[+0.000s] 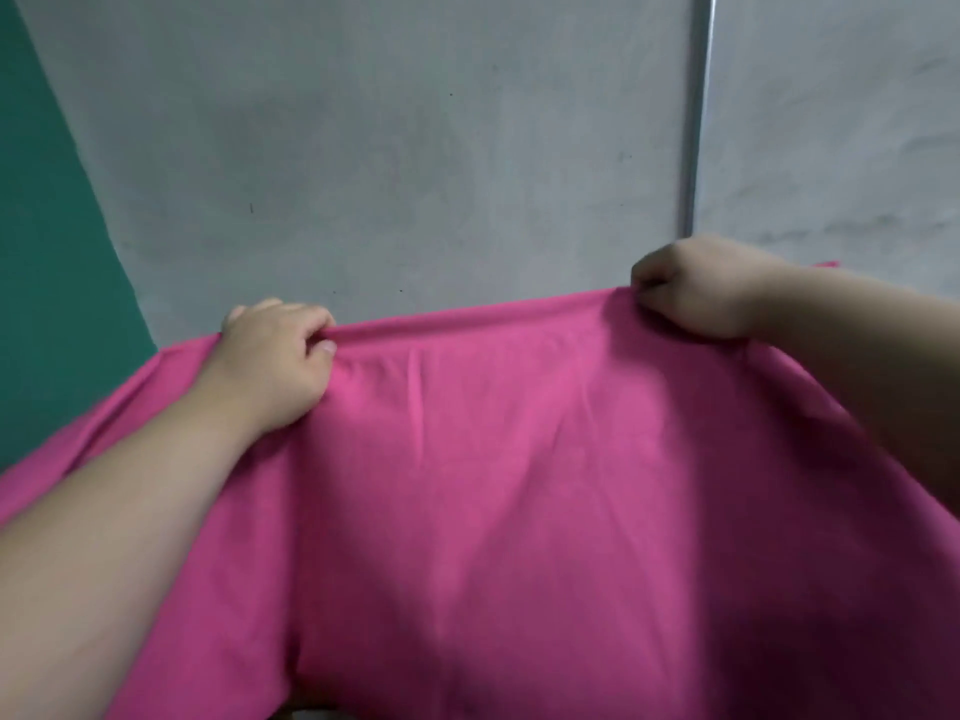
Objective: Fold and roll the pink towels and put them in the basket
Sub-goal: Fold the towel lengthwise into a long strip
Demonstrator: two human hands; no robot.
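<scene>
Pink towel spread wide in the air between both hands, filling the lower half of the head view and hanging down out of the bottom of the frame. Left hand: grip closed on the towel's top edge — fingers curled over the hem, thumb pressed against the cloth from the near side. Right hand: grip likewise closed on the same edge, fingers bunched round a pinch of fabric, sitting higher in the view than the left. Top edge runs taut between the two hands, rolled slightly over on itself, with a few soft creases below it. Cloth drapes past each hand, under both forearms. Behind the towel — grey wall, a green panel at far left, a vertical metal strip at right. Right side somewhat blurred.
</scene>
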